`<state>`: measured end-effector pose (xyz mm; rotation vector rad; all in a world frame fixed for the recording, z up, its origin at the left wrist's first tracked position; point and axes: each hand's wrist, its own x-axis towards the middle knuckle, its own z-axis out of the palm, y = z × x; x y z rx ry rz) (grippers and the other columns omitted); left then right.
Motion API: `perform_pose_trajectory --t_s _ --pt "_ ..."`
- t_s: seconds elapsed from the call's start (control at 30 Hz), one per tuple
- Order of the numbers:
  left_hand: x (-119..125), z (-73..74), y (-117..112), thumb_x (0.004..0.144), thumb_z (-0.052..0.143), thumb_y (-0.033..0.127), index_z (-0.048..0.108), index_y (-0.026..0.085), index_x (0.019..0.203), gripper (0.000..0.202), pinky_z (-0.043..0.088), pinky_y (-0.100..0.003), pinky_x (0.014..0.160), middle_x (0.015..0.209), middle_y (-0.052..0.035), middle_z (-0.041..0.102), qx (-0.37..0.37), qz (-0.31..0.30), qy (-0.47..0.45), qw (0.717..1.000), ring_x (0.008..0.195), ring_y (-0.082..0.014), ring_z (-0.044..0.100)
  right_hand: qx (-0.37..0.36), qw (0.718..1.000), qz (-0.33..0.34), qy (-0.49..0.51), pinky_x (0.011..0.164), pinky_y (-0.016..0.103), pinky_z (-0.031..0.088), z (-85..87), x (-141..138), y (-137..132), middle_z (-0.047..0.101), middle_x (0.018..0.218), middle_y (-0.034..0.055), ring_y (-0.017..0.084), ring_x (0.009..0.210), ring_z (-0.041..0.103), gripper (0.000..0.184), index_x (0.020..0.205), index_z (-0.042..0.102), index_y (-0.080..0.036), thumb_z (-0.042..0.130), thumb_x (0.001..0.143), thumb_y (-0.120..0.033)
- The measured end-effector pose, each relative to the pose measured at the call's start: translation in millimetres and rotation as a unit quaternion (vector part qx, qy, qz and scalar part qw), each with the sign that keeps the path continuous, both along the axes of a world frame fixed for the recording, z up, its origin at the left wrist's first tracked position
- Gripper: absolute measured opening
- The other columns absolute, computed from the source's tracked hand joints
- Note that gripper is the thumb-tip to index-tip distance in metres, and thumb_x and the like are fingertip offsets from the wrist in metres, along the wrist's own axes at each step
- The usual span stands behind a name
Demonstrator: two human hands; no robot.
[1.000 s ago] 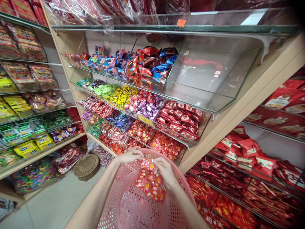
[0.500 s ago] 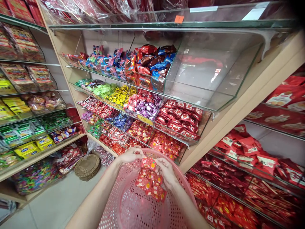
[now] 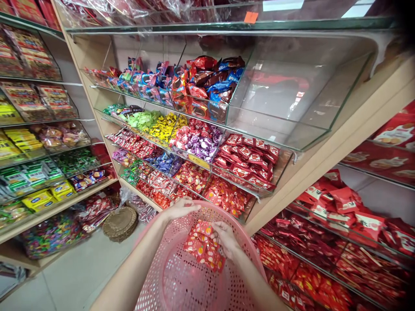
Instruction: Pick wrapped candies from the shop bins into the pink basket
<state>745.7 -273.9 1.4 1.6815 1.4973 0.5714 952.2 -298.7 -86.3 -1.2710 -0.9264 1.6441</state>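
Observation:
A pink perforated plastic basket (image 3: 181, 280) is tilted up in front of me. My right hand (image 3: 226, 238) is inside it, closed on a strip of small red snack packets (image 3: 202, 246) that hangs against the basket's inner wall. My left hand (image 3: 181, 208) is at the basket's far rim, fingers curled together; what they pinch is too small to name. Just beyond the rim lies the glass bin of matching red packets (image 3: 227, 196).
Slanted glass bins of wrapped sweets (image 3: 194, 142) fill the wooden shelving ahead; one large bin (image 3: 292, 99) at upper right holds nothing. More red packets (image 3: 340, 207) lie in bins at right. Shelves of boxed goods (image 3: 35, 172) stand left, with round woven mats (image 3: 120, 222) on the floor.
My right hand has sunk a little lower into the basket with the strip of packets. My left hand has drifted apart from it towards the rim.

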Motion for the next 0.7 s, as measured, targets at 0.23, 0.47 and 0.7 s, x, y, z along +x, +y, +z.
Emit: perform_pose_trajectory --t_s 0.23,0.47,0.7 --pt "6.5 4.0 -0.2 0.067 0.047 0.067 0.068 0.019 0.078 0.053 0.033 -0.033 0.09 0.11 -0.0019 0.058 0.003 -0.007 0.005 1.0 0.104 -0.0246 0.047 -0.023 1.0 -0.012 0.015 0.041 0.018 0.039 -18.6 -11.9 -1.5 0.053 0.048 -0.0055 0.007 0.04 0.051 0.036 0.066 0.052 -0.017 0.072 0.051 -0.044" --pt "2.5 -0.8 0.7 0.067 0.048 0.064 0.068 0.02 0.082 0.051 0.035 -0.033 0.089 0.107 -0.0018 0.061 0.011 -0.002 -0.003 1.0 0.104 -0.0243 0.048 0.013 0.997 -0.005 -0.074 0.038 0.02 0.04 -23.5 -17.9 -3.0 0.056 0.048 -0.0036 0.011 0.039 0.053 0.034 0.067 0.05 -0.018 0.066 0.056 -0.047" --pt "1.3 2.1 1.7 0.066 0.049 0.065 0.068 0.022 0.087 0.052 0.032 -0.034 0.092 0.114 -0.0009 0.057 0.009 0.014 0.016 1.0 0.109 -0.0256 0.045 0.11 0.972 -0.04 -0.203 0.034 0.021 0.03 -18.0 -9.5 6.9 0.054 0.045 -0.0032 0.011 0.034 0.046 0.022 0.057 0.049 -0.022 0.062 0.062 -0.04"
